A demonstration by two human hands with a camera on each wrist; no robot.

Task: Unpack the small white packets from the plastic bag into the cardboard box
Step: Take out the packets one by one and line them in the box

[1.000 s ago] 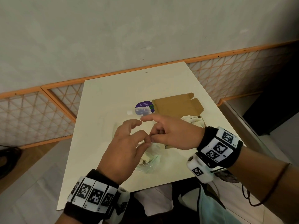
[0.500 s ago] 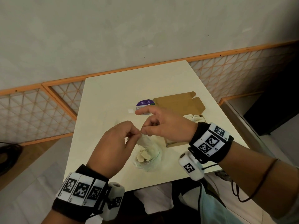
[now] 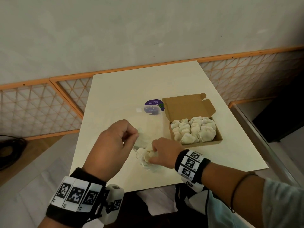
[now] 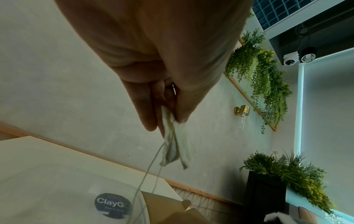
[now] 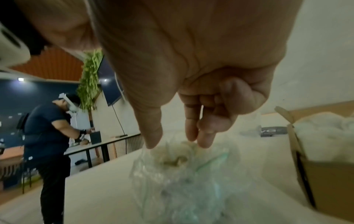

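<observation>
**Box nearly full, a few packets left**

I see the cardboard box point(image 3: 218, 140) packed with white packets; my left hand point(image 3: 113, 145) pinches one packet point(image 4: 176, 145) up by its fingers, my right hand point(image 3: 164, 153) fingers curl into the plastic bag point(image 3: 151, 165) on the counter point(image 3: 115, 96)

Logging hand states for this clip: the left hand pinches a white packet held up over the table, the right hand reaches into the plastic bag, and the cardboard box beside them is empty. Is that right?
Not quite: the cardboard box is not empty. The head view shows it nearly full of white packets. The rest holds: the left hand pinches a packet, and the right hand reaches into the plastic bag.
</observation>
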